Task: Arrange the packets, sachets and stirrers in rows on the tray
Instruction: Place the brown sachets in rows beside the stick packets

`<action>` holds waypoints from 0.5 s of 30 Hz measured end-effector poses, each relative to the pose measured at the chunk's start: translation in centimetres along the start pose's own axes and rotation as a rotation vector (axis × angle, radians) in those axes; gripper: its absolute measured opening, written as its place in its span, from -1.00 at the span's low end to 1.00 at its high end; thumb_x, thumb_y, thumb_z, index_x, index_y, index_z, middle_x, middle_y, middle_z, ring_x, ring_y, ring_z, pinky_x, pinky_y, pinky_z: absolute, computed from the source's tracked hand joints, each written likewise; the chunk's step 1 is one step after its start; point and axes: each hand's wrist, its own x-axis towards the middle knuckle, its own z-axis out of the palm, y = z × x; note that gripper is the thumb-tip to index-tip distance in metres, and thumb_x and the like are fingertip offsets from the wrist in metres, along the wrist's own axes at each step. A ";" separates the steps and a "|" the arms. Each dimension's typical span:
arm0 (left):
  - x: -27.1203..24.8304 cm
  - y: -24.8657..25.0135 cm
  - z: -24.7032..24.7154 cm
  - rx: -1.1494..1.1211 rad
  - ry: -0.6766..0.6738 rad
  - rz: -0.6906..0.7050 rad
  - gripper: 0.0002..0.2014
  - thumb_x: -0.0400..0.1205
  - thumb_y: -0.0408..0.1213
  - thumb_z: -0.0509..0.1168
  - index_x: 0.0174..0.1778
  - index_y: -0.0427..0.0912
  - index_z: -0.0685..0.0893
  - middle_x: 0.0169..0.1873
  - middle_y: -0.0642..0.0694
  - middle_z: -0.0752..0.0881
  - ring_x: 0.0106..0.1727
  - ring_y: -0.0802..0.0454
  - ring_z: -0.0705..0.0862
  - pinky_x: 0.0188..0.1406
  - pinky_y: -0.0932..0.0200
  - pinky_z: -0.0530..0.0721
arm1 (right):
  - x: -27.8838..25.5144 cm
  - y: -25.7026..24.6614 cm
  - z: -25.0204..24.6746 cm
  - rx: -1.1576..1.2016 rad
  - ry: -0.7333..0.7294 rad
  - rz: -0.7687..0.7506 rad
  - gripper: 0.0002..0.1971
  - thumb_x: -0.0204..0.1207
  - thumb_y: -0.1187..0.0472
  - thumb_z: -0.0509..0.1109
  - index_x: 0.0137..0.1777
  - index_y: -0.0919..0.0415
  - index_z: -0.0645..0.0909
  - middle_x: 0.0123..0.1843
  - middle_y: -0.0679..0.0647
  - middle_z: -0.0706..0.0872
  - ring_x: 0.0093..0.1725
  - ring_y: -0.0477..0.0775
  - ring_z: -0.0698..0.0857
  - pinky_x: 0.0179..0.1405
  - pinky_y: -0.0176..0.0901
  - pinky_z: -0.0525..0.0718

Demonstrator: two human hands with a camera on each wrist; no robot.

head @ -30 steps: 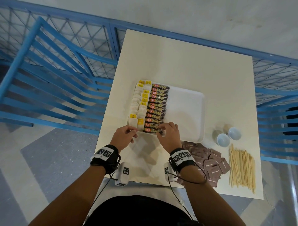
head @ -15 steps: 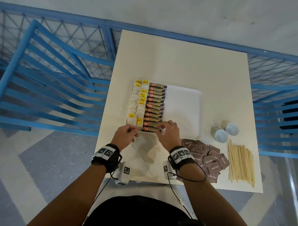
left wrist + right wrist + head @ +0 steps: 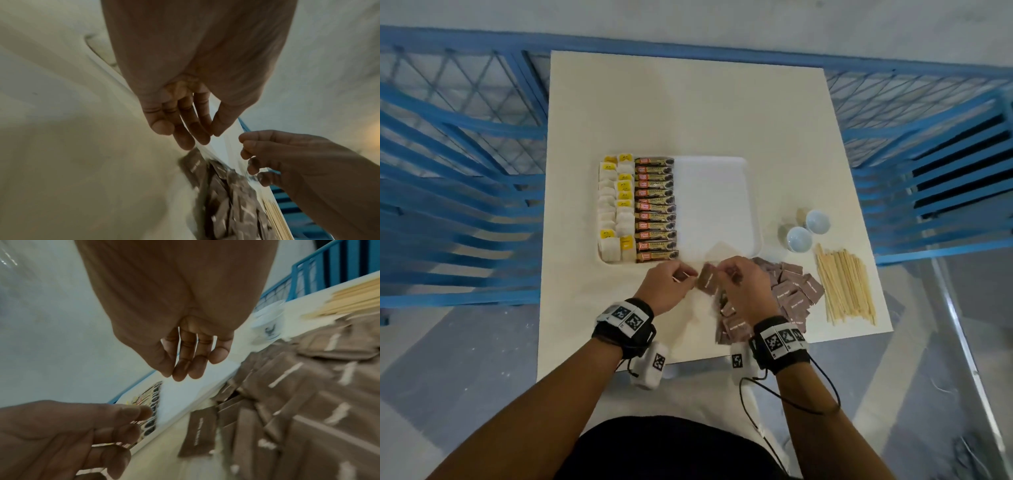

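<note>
The white tray (image 3: 714,205) holds rows of yellow-tagged tea bags (image 3: 616,205) and brown coffee sticks (image 3: 655,209) in its left part; its right part is bare. In front of it, a pile of brown sachets (image 3: 791,291) lies on the table beside wooden stirrers (image 3: 846,284). My left hand (image 3: 681,275) and right hand (image 3: 726,274) hover close together above the pile's left end. One loose brown sachet (image 3: 706,280) lies between them. In the wrist views the fingers of the left hand (image 3: 191,134) and right hand (image 3: 185,369) are relaxed and hold nothing; the sachet (image 3: 200,431) lies flat on the table.
Two small white cups (image 3: 799,238) stand right of the tray, behind the stirrers. The cream table (image 3: 688,102) is ringed by blue metal railings (image 3: 465,154). The pile and stirrers reach near the table's front right edge.
Both hands have left the coffee sticks at the tray's front left and moved right, to the left end of the brown sachet pile. They are now empty.
</note>
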 end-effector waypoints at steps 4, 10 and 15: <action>0.1 2.1 4.2 0.082 -0.052 0.074 -0.82 0.59 -0.20 0.54 0.10 -0.05 0.80 -0.03 0.07 0.80 0.01 0.09 0.76 0.01 0.33 0.66 | -0.4 4.0 -3.6 -0.087 0.062 0.005 -0.81 0.62 0.29 0.40 0.00 -0.05 0.73 -0.01 -0.16 0.75 -0.04 -0.22 0.71 0.00 -0.30 0.69; 0.9 3.5 11.0 0.382 0.027 0.074 -0.41 0.41 0.01 0.66 0.31 -0.02 0.62 0.22 -0.02 0.62 0.22 -0.02 0.62 0.29 -0.05 0.66 | 0.5 8.7 -6.7 -0.385 0.063 -0.004 -0.59 0.57 0.17 0.43 0.42 0.06 0.58 0.29 0.06 0.63 0.22 0.14 0.53 0.31 0.16 0.58; 1.2 3.6 14.0 0.444 0.221 0.015 -0.45 0.43 -0.10 0.66 0.28 -0.04 0.61 0.22 -0.06 0.60 0.27 -0.08 0.58 0.29 -0.12 0.67 | 1.9 9.8 -7.0 -0.418 -0.080 0.005 -0.52 0.54 0.01 0.52 0.42 0.05 0.54 0.33 0.08 0.55 0.31 0.16 0.51 0.43 0.15 0.52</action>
